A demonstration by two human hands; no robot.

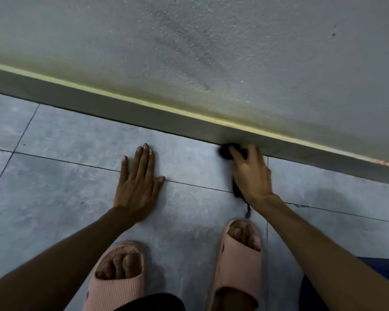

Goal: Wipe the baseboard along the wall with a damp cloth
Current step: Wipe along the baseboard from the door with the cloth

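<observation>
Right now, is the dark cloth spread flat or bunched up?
Bunched up. The dark cloth shows as a wad under the right hand, pressed against the baseboard, with a strand trailing behind the wrist.

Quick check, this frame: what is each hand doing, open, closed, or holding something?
Left hand: open, flat on the floor tile, holding nothing.
Right hand: closed on the dark cloth, pressed against the baseboard.

left hand (pixel 137 189) is flat, palm down, fingers spread and pointing forward, arm stretched out pretty straight. right hand (pixel 250 173) is further forward, fingers curled and closed tight, wrist bent, forearm angling in from the lower right.
</observation>
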